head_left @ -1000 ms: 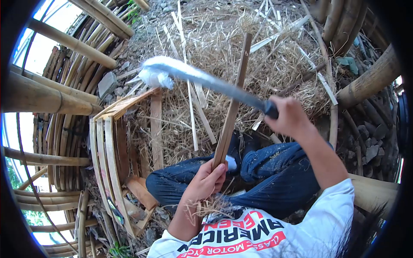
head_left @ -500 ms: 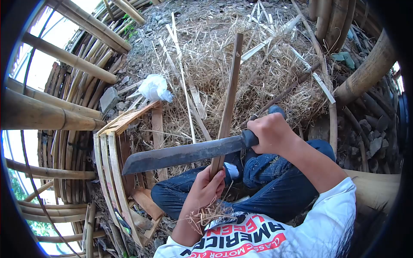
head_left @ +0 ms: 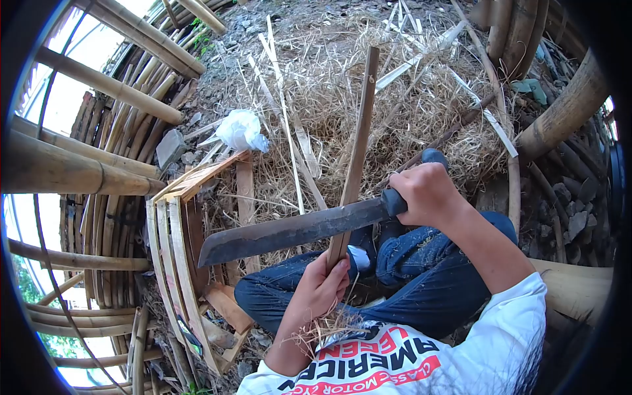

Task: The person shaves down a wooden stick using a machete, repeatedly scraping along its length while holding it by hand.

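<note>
My right hand (head_left: 424, 193) is closed round the dark handle of a machete (head_left: 296, 232), whose broad blade points left. The blade lies across a long wooden strip (head_left: 359, 131), over its lower part. Low in the middle, my left hand (head_left: 318, 288) grips the bottom end of that strip, with the thumb along it. The strip stands steeply, its top leaning slightly right and away from me. Thin curled shavings (head_left: 332, 324) rest at my left wrist. Both hands are above my crossed legs in blue jeans (head_left: 428, 270).
A slatted wooden crate (head_left: 172, 257) stands at the left, with a white plastic bag (head_left: 241, 131) behind it. Shavings (head_left: 408, 125) and pale strips cover the ground ahead. Bamboo poles (head_left: 85, 168) line the left side; a thick bamboo post (head_left: 567, 105) rises at the right.
The machete and my right hand have shifted slightly right, the hand a little higher. The strip leans slightly further right. Both hands keep their grips.
</note>
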A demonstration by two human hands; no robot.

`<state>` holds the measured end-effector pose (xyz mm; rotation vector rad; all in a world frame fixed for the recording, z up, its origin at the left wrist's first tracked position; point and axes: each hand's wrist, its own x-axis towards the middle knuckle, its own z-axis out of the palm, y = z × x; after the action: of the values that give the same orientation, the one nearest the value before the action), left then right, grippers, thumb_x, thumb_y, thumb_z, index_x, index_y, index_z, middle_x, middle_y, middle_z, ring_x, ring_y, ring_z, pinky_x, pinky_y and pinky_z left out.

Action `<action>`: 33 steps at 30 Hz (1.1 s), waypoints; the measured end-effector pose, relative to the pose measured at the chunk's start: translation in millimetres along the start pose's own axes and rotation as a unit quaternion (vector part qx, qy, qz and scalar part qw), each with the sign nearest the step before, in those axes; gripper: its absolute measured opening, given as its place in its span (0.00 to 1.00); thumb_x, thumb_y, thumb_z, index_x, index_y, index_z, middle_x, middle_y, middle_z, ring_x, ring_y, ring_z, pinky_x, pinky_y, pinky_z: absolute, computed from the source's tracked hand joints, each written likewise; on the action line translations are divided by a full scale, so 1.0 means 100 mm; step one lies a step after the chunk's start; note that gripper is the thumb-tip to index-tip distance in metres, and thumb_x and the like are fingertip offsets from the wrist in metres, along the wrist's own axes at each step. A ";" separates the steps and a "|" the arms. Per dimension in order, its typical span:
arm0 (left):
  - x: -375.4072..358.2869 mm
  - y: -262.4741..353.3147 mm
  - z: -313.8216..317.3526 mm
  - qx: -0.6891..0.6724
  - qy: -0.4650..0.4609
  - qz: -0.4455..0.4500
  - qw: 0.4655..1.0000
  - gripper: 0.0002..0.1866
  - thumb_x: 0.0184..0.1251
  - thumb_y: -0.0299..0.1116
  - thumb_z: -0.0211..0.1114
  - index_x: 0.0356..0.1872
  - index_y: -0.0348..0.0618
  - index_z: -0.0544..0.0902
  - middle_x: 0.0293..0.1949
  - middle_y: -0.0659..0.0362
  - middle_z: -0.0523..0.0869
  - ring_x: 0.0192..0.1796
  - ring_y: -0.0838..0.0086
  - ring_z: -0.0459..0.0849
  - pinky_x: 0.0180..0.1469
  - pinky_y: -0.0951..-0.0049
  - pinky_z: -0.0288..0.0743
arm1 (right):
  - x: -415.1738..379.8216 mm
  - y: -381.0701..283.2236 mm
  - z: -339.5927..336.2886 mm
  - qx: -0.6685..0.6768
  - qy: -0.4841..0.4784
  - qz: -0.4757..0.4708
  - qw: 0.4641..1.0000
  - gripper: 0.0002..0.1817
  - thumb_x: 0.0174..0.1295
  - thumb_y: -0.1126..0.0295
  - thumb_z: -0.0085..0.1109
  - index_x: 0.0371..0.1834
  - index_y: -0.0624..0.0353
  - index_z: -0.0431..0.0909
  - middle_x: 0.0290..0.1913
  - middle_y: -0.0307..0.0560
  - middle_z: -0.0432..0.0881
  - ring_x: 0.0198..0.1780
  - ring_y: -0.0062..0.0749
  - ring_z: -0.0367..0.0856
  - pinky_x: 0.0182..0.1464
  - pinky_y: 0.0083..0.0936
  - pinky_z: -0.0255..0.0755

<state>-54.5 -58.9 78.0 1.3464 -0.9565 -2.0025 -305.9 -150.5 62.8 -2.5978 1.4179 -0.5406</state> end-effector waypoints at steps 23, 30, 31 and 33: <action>-0.04 0.04 -0.05 0.006 0.005 0.002 1.000 0.07 0.78 0.33 0.52 0.43 0.41 0.70 0.22 0.67 0.67 0.22 0.85 0.63 0.21 0.81 0.58 | 0.01 0.14 0.00 -0.005 0.023 0.006 1.000 0.17 0.30 0.66 0.72 0.23 0.56 0.74 0.24 0.45 0.80 0.30 0.44 0.83 0.34 0.36 0.76; -0.09 0.03 -0.13 0.002 0.016 -0.003 1.000 0.06 0.77 0.33 0.52 0.43 0.40 0.70 0.22 0.67 0.67 0.21 0.85 0.63 0.21 0.82 0.59 | 0.01 0.20 -0.02 -0.007 0.027 0.007 1.000 0.19 0.28 0.65 0.74 0.24 0.55 0.74 0.25 0.44 0.81 0.30 0.44 0.83 0.34 0.36 0.76; -0.11 0.03 -0.14 0.001 0.017 -0.003 1.000 0.06 0.77 0.33 0.52 0.43 0.40 0.70 0.22 0.67 0.67 0.21 0.85 0.63 0.21 0.82 0.59 | 0.00 0.21 -0.01 -0.007 0.027 0.006 1.000 0.19 0.28 0.65 0.74 0.24 0.55 0.74 0.25 0.44 0.81 0.30 0.44 0.83 0.34 0.36 0.76; -0.13 0.03 -0.17 -0.019 0.021 -0.011 1.000 0.06 0.77 0.32 0.52 0.43 0.40 0.70 0.22 0.66 0.67 0.21 0.85 0.63 0.21 0.82 0.59 | 0.00 0.23 -0.01 -0.013 0.026 0.008 1.000 0.20 0.27 0.65 0.74 0.24 0.56 0.74 0.24 0.44 0.81 0.30 0.44 0.83 0.34 0.36 0.76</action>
<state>-33.8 -54.7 83.2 1.3782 -0.8851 -1.9900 -324.5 -163.5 57.2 -2.6098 1.4694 -0.5955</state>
